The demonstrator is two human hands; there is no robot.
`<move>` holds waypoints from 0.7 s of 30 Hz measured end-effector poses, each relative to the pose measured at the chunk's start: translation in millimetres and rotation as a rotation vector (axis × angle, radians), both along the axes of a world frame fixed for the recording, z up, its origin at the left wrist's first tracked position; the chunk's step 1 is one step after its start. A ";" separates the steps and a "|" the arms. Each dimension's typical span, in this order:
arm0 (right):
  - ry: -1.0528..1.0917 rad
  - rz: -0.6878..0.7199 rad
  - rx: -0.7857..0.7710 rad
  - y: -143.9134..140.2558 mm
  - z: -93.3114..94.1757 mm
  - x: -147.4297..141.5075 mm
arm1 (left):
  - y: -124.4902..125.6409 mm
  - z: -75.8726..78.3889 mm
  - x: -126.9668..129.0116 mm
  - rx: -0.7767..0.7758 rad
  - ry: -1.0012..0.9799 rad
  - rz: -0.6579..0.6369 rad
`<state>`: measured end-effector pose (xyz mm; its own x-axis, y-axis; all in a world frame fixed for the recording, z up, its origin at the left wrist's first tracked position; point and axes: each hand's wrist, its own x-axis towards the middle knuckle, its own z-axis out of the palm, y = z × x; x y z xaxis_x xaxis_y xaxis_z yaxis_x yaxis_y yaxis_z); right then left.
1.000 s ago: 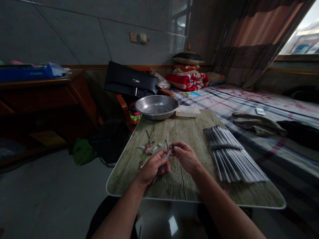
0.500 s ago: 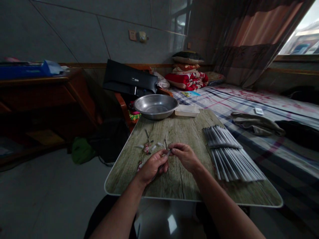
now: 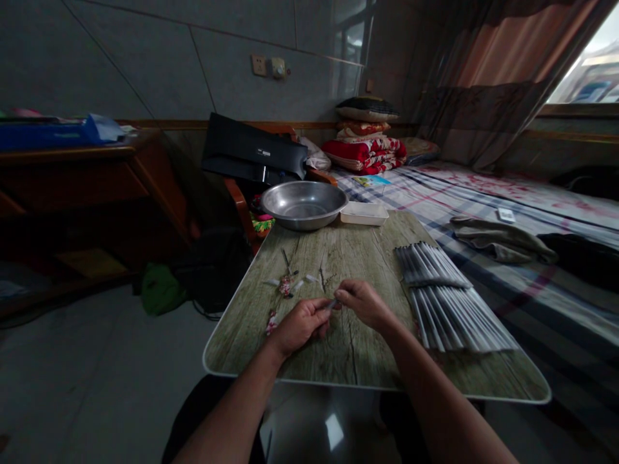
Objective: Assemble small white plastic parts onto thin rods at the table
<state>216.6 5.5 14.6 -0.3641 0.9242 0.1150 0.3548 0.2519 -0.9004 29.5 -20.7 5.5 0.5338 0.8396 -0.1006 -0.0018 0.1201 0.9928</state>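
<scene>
Near the front middle of the table, my left hand is closed in a pinch around a small, thin greyish piece. My right hand pinches at the far end of that same piece, its thumb and fingertips pressed together. The fingers hide most of it, so its kind cannot be made out. Just beyond the hands lies a thin dark stick beside a short whitish piece. A small reddish-and-white cluster rests to the left, with another reddish bit by my left wrist.
Several slim grey-white rods with dark ends lie in two overlapping rows at the right. A steel basin and a white tray stand at the far edge. Behind is a chair bearing a black monitor; a bed borders the right side.
My hands have drawn slightly lower and nearer to me, uncovering the dark stick's near end. Both keep pinching the small piece. The view has shifted a little.
</scene>
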 end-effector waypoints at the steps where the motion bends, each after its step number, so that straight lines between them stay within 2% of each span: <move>1: -0.058 -0.012 0.034 -1.0 0.5 -1.0 | -0.3 -0.2 0.6 0.012 0.009 -0.004; 4: -0.160 -0.039 0.078 -2.6 1.4 -2.9 | -0.8 -0.6 2.1 0.047 0.032 -0.018; 6: -0.135 -0.062 0.057 -2.8 1.9 -1.7 | -0.6 -0.5 2.7 0.047 0.032 -0.019; 8: -0.004 -0.031 0.006 -3.2 3.0 0.8 | 0.3 0.0 2.9 0.032 0.029 -0.015; 11: 0.224 0.117 -0.094 -4.3 4.4 3.7 | 2.3 -0.1 2.4 0.011 0.017 -0.019; 13: 0.261 0.152 -0.133 -5.0 4.0 4.2 | 3.2 -1.5 1.8 0.009 0.015 -0.020; 21: 0.036 0.048 -0.113 -6.1 3.9 1.9 | 0.2 -4.0 3.7 0.012 0.046 -0.057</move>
<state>218.5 -0.6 18.5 -0.4061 0.9135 0.0250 0.3113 0.1640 -0.9361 33.2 -20.4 1.5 0.5756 0.8094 -0.1164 0.0506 0.1068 0.9930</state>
